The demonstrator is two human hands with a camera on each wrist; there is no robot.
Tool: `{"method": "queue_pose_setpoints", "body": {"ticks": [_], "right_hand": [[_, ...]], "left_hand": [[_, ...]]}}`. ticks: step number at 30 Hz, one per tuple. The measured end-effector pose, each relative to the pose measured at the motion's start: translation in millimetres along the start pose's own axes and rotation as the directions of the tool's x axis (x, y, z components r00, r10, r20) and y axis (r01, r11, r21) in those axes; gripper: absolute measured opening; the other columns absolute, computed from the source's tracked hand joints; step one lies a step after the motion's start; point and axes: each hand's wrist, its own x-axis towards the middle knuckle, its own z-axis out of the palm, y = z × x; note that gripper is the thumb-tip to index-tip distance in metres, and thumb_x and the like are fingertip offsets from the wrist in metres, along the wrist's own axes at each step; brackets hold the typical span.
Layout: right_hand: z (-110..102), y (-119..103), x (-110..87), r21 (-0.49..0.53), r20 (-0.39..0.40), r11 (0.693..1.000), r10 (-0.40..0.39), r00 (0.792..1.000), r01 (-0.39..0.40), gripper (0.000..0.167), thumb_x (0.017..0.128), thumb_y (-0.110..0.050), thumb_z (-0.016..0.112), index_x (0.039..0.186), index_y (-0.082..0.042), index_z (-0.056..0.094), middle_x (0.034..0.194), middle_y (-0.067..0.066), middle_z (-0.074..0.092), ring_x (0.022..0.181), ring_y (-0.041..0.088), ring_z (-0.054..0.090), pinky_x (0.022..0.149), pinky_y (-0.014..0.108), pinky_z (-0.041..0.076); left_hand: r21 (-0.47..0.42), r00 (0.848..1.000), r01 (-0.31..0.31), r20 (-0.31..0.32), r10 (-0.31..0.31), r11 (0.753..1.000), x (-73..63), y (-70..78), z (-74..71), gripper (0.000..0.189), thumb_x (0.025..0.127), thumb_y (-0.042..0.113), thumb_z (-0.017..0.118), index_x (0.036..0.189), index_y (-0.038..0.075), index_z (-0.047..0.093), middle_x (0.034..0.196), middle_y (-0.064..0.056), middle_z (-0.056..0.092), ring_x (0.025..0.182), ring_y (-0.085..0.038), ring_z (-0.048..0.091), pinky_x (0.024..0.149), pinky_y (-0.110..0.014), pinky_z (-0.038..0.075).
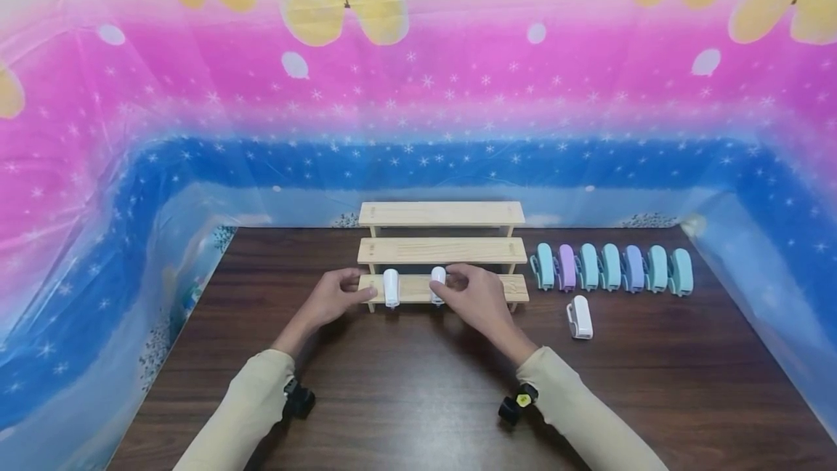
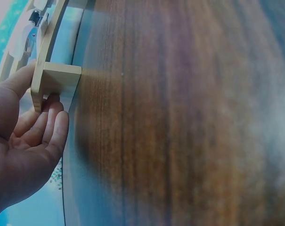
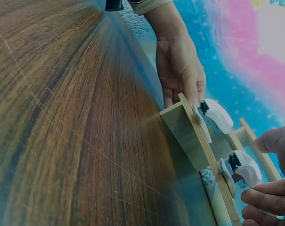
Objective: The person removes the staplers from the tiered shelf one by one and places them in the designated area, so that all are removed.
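My left hand (image 1: 335, 295) grips the left end of a three-tier wooden stand (image 1: 441, 250) at its lowest step, with the thumb above the board and fingers curled beneath. On that step stand two small white stapler-like tools, each with a curved cap, a flat base and metal between. The left one (image 1: 391, 288) is just right of my left thumb. Around the right one (image 3: 246, 169) reaches my right hand (image 1: 476, 298), thumb and fingers spread on either side. In the right wrist view, a gap shows beside the thumb (image 3: 274, 141) and fingertips are close to the base.
Right of the stand, several similar teal, lilac and blue tools (image 1: 610, 267) form a row on the dark wooden table (image 1: 405, 413). Another white one (image 1: 580, 317) lies in front of them. A colourful printed cloth (image 1: 458, 107) surrounds the table's back and sides.
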Motion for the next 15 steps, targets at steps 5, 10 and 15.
{"method": "queue_pose_setpoints", "body": {"ticks": [5,10,15], "right_hand": [[2.6,-1.1,2.0,-0.012,0.004,1.000,0.018,1.000,-0.018,0.048,0.087,-0.050,0.079,0.116,-0.011,0.077,0.095,0.001,0.078,0.085,0.015,0.072,0.078,0.041,0.058],[5.9,-2.0,4.8,-0.072,0.014,0.997,0.023,1.000,-0.022,0.053,0.088,-0.053,0.076,0.117,-0.010,0.076,0.092,0.000,0.077,0.082,0.015,0.069,0.074,0.038,0.056],[7.3,-3.4,6.3,-0.083,0.020,0.996,0.018,1.000,-0.016,0.049,0.087,-0.049,0.078,0.115,-0.009,0.076,0.082,-0.003,0.072,0.071,0.012,0.061,0.066,0.032,0.050]], "left_hand": [[0.001,1.000,0.005,-0.003,-0.005,1.000,0.1,0.3,-0.4,0.055,0.096,0.025,0.074,0.136,-0.009,0.058,0.126,-0.026,0.067,0.116,-0.037,0.066,0.096,-0.046,0.056],[0.000,1.000,-0.001,0.000,0.001,1.000,-0.1,0.0,-0.5,0.054,0.096,0.025,0.074,0.135,-0.009,0.059,0.125,-0.025,0.068,0.115,-0.036,0.066,0.096,-0.046,0.056],[0.001,1.000,0.003,0.003,-0.003,1.000,-0.6,-0.4,-0.2,0.055,0.097,0.027,0.073,0.136,-0.009,0.058,0.125,-0.025,0.067,0.116,-0.037,0.065,0.096,-0.046,0.056]]}}
